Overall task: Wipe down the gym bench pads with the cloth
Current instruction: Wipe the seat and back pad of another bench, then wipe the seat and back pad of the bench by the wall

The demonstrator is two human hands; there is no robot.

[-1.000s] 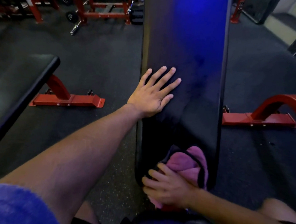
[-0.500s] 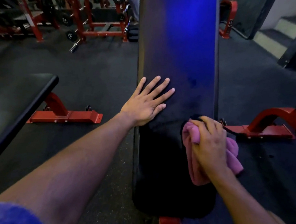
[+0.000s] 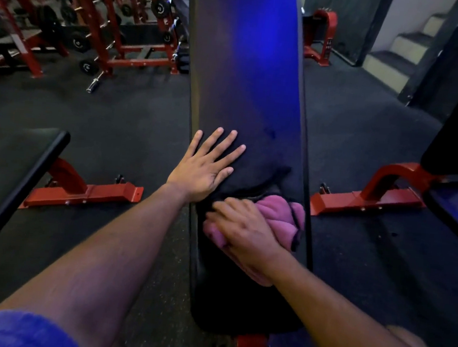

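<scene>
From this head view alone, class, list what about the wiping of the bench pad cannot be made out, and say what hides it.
1. Pad under the pink cloth: covered by cloth and right hand.
2. Whether the pad is wet or clean: dark, with blue glare.
3. Left hand palm contact: hidden by the hand itself.
4. Pad's near end: in shadow.
5. Neighbouring bench: cut off by the left edge.
</scene>
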